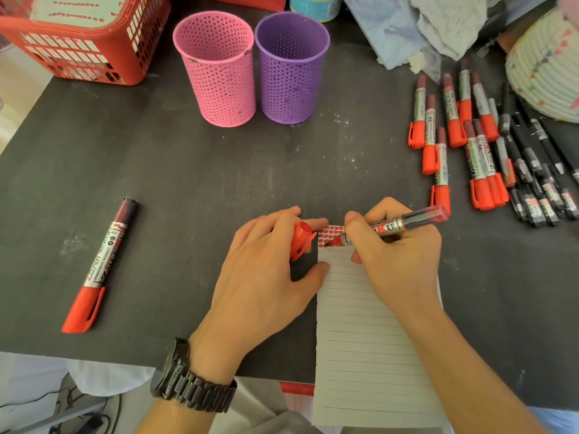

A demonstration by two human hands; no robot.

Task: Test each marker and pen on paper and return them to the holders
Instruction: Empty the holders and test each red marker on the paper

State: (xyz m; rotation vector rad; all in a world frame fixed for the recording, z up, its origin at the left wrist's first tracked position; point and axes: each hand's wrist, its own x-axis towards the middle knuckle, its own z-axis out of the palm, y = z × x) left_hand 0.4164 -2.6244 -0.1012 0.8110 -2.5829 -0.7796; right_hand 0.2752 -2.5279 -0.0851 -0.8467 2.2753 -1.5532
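My right hand [398, 255] grips an uncapped red marker [407, 222], its tip touching the top of a lined paper strip [360, 339] among several red test marks [330, 234]. My left hand [266, 267] holds the marker's red cap [300, 241], and its thumb rests on the paper's left edge. A pink holder [219, 70] and a purple holder [291, 67] stand at the back; I see nothing inside them. One capped red marker [100, 264] lies alone at the left. A pile of red markers [454, 136] and black pens [539, 177] lies at the right.
A red basket [78, 42] sits at the back left. Crumpled cloth [438, 26] and a pale woven bowl [545, 67] crowd the back right corner. The dark table [188, 183] ends just below my wrists, and the paper overhangs that front edge.
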